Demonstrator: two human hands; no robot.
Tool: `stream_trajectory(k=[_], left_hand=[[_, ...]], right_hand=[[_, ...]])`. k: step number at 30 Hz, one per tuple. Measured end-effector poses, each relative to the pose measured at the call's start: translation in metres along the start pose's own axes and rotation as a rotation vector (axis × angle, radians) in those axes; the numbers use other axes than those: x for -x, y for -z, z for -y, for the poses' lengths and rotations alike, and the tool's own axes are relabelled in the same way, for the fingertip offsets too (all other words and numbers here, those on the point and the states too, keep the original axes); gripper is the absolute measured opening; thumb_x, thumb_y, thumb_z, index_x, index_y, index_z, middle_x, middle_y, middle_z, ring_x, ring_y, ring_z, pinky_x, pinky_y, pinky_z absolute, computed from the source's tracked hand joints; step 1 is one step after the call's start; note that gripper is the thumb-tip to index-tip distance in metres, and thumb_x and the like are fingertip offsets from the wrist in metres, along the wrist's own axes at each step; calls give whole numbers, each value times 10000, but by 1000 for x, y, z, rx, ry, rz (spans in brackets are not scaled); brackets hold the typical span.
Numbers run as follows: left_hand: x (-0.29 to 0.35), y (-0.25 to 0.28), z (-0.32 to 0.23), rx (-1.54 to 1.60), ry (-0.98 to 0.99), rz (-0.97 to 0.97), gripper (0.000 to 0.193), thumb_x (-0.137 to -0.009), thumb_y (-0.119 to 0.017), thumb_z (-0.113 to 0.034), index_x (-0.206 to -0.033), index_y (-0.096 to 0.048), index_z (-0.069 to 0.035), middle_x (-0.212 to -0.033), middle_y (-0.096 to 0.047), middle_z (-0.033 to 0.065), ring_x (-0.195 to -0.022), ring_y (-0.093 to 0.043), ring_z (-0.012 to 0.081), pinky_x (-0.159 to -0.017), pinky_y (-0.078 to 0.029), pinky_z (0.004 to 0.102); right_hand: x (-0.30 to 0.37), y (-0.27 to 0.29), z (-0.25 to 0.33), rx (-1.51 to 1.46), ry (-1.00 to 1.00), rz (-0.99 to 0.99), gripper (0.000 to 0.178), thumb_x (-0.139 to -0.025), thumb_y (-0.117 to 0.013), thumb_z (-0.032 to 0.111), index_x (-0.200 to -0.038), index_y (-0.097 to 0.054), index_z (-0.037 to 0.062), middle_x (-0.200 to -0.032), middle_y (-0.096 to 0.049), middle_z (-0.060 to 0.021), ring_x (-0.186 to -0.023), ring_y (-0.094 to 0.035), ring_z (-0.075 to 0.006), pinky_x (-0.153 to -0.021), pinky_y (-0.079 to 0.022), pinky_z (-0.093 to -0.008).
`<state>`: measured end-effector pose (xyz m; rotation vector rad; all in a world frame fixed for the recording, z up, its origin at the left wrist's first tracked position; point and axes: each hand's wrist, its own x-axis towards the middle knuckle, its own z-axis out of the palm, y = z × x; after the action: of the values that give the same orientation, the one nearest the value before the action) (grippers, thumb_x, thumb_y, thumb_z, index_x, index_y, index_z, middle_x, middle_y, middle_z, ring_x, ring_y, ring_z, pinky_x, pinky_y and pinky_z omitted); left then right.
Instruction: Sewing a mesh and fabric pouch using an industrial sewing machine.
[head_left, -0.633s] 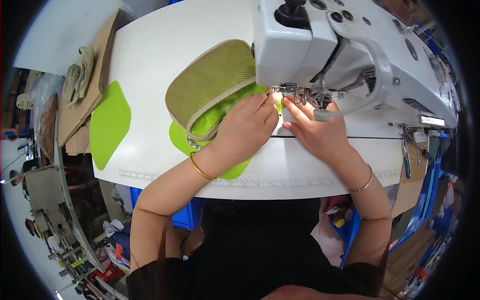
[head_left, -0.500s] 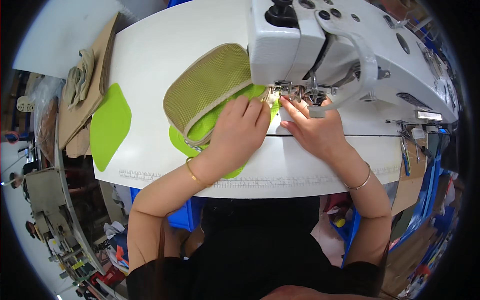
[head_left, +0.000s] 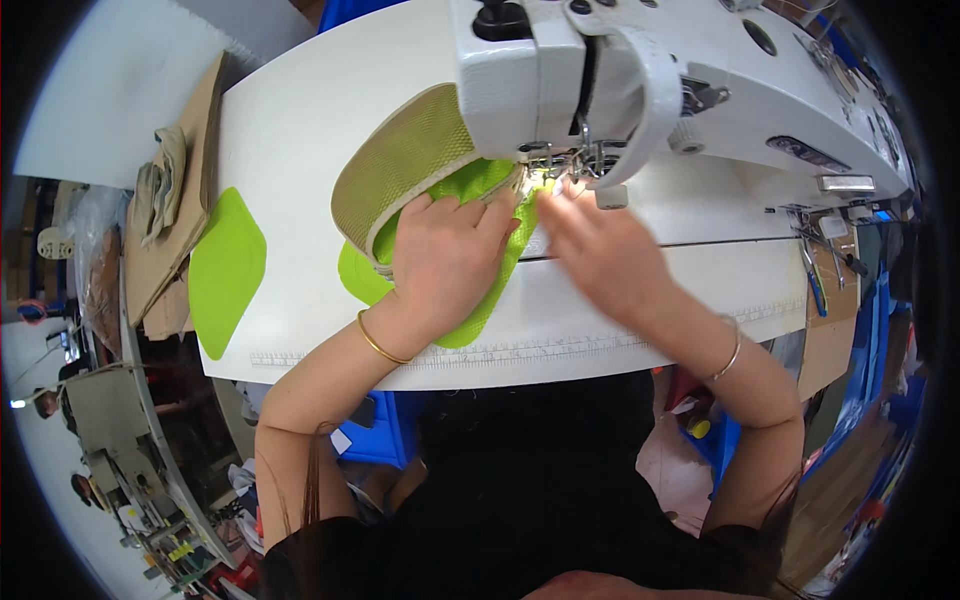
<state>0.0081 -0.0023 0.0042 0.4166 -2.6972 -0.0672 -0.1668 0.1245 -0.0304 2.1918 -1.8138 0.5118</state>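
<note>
A white sewing machine stands over the table, its lit needle area at the edge of the work. Beneath it lies a curved fabric piece with an olive mesh panel, beige binding and bright green fabric. My left hand presses on this piece, fingers bent and gripping its edge just left of the needle area. Close by on the right is my right hand, fingertips at the presser foot beside the green edge. Motion smears its fingers, so whether they hold anything is unclear.
A loose green fabric cutout lies at the table's left edge. Beside it, folded cloth rests on cardboard. A printed ruler runs along the front edge. Tools lie at the right, and a blue bin sits below.
The whole view has shifted, with the machine now further left. My right hand has swung lower and blurred beside the needle area. More green fabric shows between my hands.
</note>
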Motion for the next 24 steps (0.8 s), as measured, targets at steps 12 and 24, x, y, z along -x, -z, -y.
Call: stream_trajectory(k=[12,24], left_hand=[[-15,3,3,-36,-59,-83,180,-746,-636,-84,-901,-723,-55,-672,-656,47,-620,-612,213,-615,-431,359],[1,-15,2,-154,-316,-74,271,-728,-643,-130,-965,-698,-11,-730,-555,18,-669,-550,170,-632,-423,331]], right_hand=[[14,27,66,-252,80,122,514,-920,-668,302,-1212,-639,-120,-1287,-642,-238,-1279,-576,-340,-1121,-440,-436],[14,23,45,-530,117,1,385,-892,-676,280,-1067,-690,-62,-1090,-683,-172,-1086,-642,-333,-984,-512,-414]])
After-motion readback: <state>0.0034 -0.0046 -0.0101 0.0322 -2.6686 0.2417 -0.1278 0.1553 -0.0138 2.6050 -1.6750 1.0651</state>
